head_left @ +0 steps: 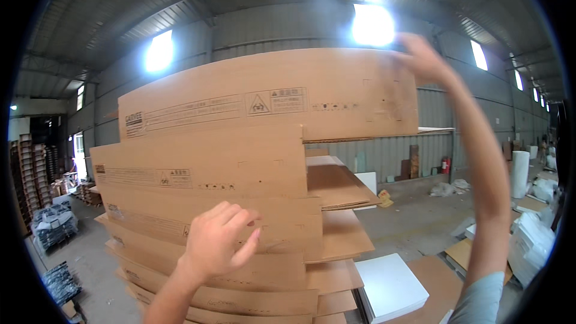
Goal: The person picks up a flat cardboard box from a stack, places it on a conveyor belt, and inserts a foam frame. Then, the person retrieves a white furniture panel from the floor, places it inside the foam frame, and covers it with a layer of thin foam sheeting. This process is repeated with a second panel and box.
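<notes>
A tall stack of flattened brown cardboard cartons (276, 221) fills the middle, its sheets overlapping in steps. On top, a long printed carton (222, 81) stands out with its upper edge raised. My right hand (423, 57) is at that carton's top right corner, blurred, with its fingers apart; contact with the edge is unclear. Lower down, my left hand (223, 237) hovers in front of the stack with fingers loosely bent and the thumb apart. Nothing shows between its fingers.
White flat sheets (391, 288) lie in a pile to the right of the stack. Plastic-wrapped goods (534, 246) stand at the far right, near a white roll (519, 174). Wrapped bundles (54, 226) sit on the floor at left. A red extinguisher (445, 165) is by the back wall.
</notes>
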`<state>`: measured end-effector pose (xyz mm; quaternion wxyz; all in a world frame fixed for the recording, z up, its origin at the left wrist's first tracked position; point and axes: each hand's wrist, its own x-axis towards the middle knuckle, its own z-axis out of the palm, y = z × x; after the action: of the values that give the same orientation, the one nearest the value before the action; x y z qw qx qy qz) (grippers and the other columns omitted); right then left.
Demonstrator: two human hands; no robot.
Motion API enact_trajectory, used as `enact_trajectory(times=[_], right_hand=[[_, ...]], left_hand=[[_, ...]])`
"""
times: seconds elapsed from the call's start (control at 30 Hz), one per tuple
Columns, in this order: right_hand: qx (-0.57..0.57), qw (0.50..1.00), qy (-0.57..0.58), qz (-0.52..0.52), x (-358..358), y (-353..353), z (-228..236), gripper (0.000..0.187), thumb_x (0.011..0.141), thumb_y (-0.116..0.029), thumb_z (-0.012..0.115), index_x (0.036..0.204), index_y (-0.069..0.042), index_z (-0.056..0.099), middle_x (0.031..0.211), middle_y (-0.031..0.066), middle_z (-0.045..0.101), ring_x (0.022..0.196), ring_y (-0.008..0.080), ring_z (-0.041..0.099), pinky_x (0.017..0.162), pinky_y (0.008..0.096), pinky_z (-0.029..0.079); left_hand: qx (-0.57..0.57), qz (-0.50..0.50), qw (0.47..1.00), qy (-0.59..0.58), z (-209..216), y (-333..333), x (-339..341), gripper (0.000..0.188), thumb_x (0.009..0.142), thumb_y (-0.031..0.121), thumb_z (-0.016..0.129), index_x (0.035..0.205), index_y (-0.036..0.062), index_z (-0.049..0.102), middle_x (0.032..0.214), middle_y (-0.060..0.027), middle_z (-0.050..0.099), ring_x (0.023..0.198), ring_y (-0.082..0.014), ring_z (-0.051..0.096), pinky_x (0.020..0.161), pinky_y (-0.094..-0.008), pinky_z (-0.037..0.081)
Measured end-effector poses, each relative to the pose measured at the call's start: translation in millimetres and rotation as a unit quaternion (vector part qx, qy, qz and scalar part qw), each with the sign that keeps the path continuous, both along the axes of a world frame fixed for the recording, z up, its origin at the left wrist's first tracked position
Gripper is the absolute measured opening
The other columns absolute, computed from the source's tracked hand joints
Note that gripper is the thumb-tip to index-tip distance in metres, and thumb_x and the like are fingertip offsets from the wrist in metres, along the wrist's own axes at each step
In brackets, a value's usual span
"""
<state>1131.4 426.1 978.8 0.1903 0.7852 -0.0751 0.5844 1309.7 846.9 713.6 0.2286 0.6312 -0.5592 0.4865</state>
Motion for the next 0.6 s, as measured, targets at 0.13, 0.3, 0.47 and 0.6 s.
enact_trajectory(times=[0.13,0.3,0.47,0.6], right_hand=[[-0.029,0.998,-0.042,-0.044,103.3,121.3,-30.9,0.063,0.089,-0.063,0.050,0.107,-0.004,0.064,0.102,0.0184,0.067,0.101,0.0360,0.061,0.091,0.0455,0.046],[-0.080,0.994,-0.080,-0.003,70.6,84.4,-11.2,0.070,0.085,-0.072,0.049,0.078,-0.005,0.066,0.074,0.0164,0.066,0.075,0.0341,0.064,0.068,0.0439,0.050],[-0.154,0.976,-0.123,-0.097,-34.2,43.0,-3.5,0.063,0.085,-0.068,0.055,0.077,-0.006,0.065,0.076,0.0119,0.068,0.074,0.0308,0.066,0.067,0.0399,0.051],[-0.177,0.960,-0.145,-0.161,-141.9,49.7,4.3,0.068,0.083,-0.068,0.054,0.076,-0.003,0.072,0.078,0.0224,0.068,0.080,0.0400,0.066,0.071,0.0474,0.052]], left_hand=[[-0.006,-0.036,0.998,0.052,-20.0,-11.7,-2.0,0.017,0.076,0.011,0.067,0.092,0.0083,0.066,0.079,-0.0049,0.064,0.072,-0.0239,0.059,0.062,-0.0327,0.048],[0.020,-0.093,0.989,0.108,-31.2,-41.6,-11.8,0.016,0.083,0.017,0.066,0.096,0.0082,0.065,0.085,-0.0061,0.064,0.081,-0.0218,0.061,0.064,-0.0316,0.050],[0.056,-0.290,0.869,0.398,-39.0,-109.5,-40.8,0.031,0.093,0.025,0.060,0.117,0.0055,0.061,0.102,-0.0104,0.068,0.095,-0.0201,0.065,0.071,-0.0301,0.053],[0.044,-0.573,0.623,0.531,-4.5,-202.6,-104.5,0.050,0.102,0.035,0.041,0.138,0.0018,0.043,0.124,-0.0166,0.062,0.108,-0.0257,0.065,0.071,-0.0294,0.056]])
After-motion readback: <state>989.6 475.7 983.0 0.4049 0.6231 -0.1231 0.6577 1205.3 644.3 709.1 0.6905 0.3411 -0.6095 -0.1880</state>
